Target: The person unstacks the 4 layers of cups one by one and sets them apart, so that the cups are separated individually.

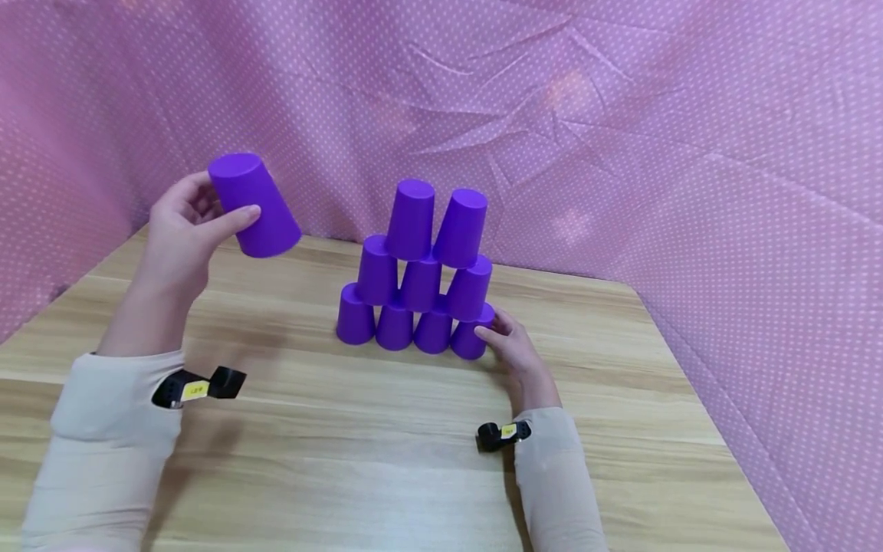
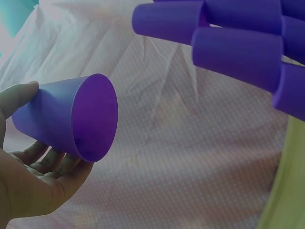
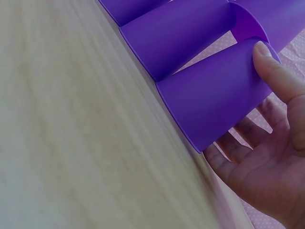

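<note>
My left hand [image 1: 181,230] holds a purple plastic cup [image 1: 258,203] in the air, left of a stack of matching cups. The thumb lies along the near side and the fingers go behind it. That cup is upside down and tilted; the left wrist view shows its open mouth [image 2: 97,119]. The stack has several cups in the bottom row, three in the middle and two on top, including the upper left cup [image 1: 411,221] and upper right cup [image 1: 461,228]. My right hand [image 1: 517,353] grips the bottom row's rightmost cup [image 3: 214,93], thumb in front, fingers behind.
The stack stands on a wood-grain table [image 1: 331,445]. Pink dotted cloth [image 1: 524,115] hangs behind the table and along both sides. Small black cameras are worn at the left wrist [image 1: 196,387] and right wrist [image 1: 503,434], over pale sleeves.
</note>
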The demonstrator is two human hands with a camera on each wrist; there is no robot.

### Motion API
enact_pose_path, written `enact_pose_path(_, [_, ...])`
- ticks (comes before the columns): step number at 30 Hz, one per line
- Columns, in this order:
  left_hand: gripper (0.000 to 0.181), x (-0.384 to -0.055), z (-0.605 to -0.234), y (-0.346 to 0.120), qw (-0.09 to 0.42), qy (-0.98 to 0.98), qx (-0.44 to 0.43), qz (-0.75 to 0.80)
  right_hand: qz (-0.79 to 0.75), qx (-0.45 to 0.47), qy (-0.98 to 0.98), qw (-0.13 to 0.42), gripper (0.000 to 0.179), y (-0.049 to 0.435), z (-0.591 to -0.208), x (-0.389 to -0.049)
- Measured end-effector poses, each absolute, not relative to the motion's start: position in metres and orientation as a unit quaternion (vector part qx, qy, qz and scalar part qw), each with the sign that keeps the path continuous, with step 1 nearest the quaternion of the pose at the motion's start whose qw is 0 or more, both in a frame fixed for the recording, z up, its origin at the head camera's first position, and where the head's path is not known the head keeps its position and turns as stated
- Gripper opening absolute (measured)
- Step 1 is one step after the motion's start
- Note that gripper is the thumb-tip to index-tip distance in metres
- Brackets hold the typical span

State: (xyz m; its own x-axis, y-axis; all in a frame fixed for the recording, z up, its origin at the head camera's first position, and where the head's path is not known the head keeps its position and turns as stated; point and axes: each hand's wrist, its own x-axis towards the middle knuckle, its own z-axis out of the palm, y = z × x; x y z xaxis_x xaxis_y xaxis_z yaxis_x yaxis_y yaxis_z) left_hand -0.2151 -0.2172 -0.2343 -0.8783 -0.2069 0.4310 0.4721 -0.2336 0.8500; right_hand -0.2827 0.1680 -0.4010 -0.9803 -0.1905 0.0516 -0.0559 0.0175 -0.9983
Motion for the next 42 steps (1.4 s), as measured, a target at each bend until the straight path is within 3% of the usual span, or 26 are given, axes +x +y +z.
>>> enact_pose_path(14, [0.044, -0.218, -0.283, -0.25, 0.203, -0.614, -0.054, -0.761, -0.707, -0.076, 0.701, 0.054, 0.051, 0.165, -0.4, -0.282])
enact_pose_path(26, [0.061, -0.269, -0.363, -0.31, 0.221, -0.627, 0.007, -0.747, -0.711, -0.072, 0.697, 0.049, 0.05, 0.165, -0.402, -0.282])
enact_pose_path(35, [0.06, -0.237, -0.335, -0.282, 0.201, -0.727, 0.076, -0.652, -0.71, -0.079, 0.698, 0.05, 0.05, 0.166, -0.403, -0.281])
enact_pose_path(42, [0.07, -0.265, -0.372, -0.303, 0.216, -0.714, 0.08, -0.661, -0.708, -0.083, 0.699, 0.056, 0.05, 0.168, -0.401, -0.276])
